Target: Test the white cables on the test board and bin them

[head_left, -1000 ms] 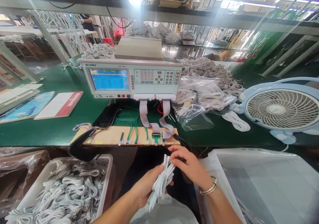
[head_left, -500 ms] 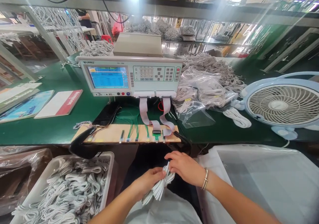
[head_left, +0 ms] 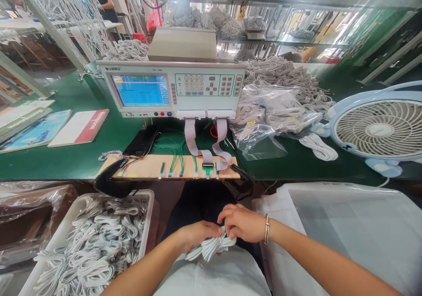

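- A bundle of white cables [head_left: 211, 247] lies low in the centre of the view, over the person's lap, in front of the green counter [head_left: 66, 164] carrying a cable tester [head_left: 171, 89].
- The bundle looks light, limp and smooth-sheathed. Loose strands would likely fan out, so the gathered middle seems the best place to grip.
- The left hand [head_left: 194, 234] has its fingers [head_left: 213, 230] curled closed around the bundle's left part.
- The right hand [head_left: 245, 223] has its fingers [head_left: 227, 219] bent down, pinching the bundle's top.
- A bin [head_left: 147, 197] of coiled white cables sits to the left.
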The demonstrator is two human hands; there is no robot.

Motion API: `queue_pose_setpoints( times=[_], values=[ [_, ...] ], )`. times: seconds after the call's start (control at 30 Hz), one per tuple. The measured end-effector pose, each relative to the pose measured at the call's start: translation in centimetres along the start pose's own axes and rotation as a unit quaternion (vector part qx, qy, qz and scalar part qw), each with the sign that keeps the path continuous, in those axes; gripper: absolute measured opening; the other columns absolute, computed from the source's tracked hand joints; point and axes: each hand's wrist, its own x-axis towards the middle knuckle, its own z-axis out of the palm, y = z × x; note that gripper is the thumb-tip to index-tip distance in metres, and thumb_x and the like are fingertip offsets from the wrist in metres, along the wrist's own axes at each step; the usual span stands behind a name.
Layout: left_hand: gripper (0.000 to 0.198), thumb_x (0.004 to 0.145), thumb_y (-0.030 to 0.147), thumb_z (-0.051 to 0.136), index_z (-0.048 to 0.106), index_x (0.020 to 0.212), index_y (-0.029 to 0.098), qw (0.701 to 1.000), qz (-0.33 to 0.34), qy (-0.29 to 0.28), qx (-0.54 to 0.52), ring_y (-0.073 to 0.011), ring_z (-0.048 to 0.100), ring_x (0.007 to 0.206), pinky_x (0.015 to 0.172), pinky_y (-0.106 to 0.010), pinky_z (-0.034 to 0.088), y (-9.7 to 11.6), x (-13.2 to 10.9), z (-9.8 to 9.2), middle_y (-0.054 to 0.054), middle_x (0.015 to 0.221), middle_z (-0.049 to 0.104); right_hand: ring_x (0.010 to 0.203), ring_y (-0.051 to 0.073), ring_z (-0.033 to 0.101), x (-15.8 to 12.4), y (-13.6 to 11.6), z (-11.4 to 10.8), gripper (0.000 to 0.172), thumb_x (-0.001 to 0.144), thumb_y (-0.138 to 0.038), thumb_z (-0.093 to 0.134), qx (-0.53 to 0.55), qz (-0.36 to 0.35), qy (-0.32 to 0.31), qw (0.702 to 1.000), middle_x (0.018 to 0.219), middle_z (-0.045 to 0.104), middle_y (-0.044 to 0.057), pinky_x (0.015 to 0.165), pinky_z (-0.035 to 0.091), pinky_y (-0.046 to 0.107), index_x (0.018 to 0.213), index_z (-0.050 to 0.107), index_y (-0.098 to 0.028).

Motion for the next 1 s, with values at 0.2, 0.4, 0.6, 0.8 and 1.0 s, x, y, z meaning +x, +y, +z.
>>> queue_pose_setpoints(
  times=[0.2,0.4,0.6,0.8,1.0],
  values=[
    [0.038,0.066,0.04,0.06,0.061,0.091,0.011,0.999,-0.023,-0.018,-0.017,-0.0147,0.055,0.064,0.062,-0.027,0.04,-0.6,0.3,-1.1,-0.007,0.079,0.06,0.093,0.014,0.048,0.0,0.6,0.5,0.013,0.071,-0.015,0.054,0.009,-0.01,0.002,1.0,0.097,0.061,-0.004,0.076,0.033,0.028,0.071,0.064,-0.023],
    [0.041,0.066,0.045,0.058,0.061,0.089,0.012,0.999,-0.033,0.016,-0.003,-0.0152,0.054,0.062,0.055,-0.025,0.036,-1.4,0.8,-1.6,-0.007,0.078,0.059,0.095,0.019,0.046,0.1,0.1,1.8,0.016,0.074,-0.018,0.049,-0.054,-0.014,0.044,0.998,0.103,0.06,-0.003,0.075,0.031,0.033,0.072,0.065,-0.023],
    [0.041,0.062,0.043,0.062,0.06,0.088,0.012,0.999,-0.013,0.024,0.028,-0.0146,0.052,0.065,0.063,-0.026,0.036,-0.9,0.4,-1.3,-0.005,0.076,0.059,0.098,0.017,0.044,0.1,-0.3,2.1,0.018,0.075,-0.015,0.047,-0.023,-0.012,0.093,0.995,0.11,0.055,-0.003,0.081,0.031,0.032,0.072,0.063,-0.021],
    [0.033,0.058,0.033,0.065,0.062,0.084,0.012,0.999,-0.009,0.025,0.026,-0.0114,0.048,0.061,0.062,-0.024,0.033,0.0,-0.3,-1.1,-0.002,0.071,0.058,0.099,0.018,0.047,0.3,-0.4,2.8,0.011,0.069,-0.022,0.054,0.174,0.072,0.115,0.975,0.108,0.056,0.002,0.082,0.035,0.032,0.063,0.063,-0.019],
    [0.029,0.058,0.031,0.065,0.064,0.08,0.012,0.999,0.005,0.048,0.01,-0.0102,0.047,0.055,0.056,-0.023,0.031,-1.2,0.3,-0.6,-0.002,0.067,0.058,0.088,0.019,0.054,0.9,-0.3,5.1,0.006,0.059,-0.018,0.061,0.242,0.15,0.135,0.949,0.096,0.058,0.008,0.071,0.042,0.027,0.054,0.06,-0.014]
  ],
)
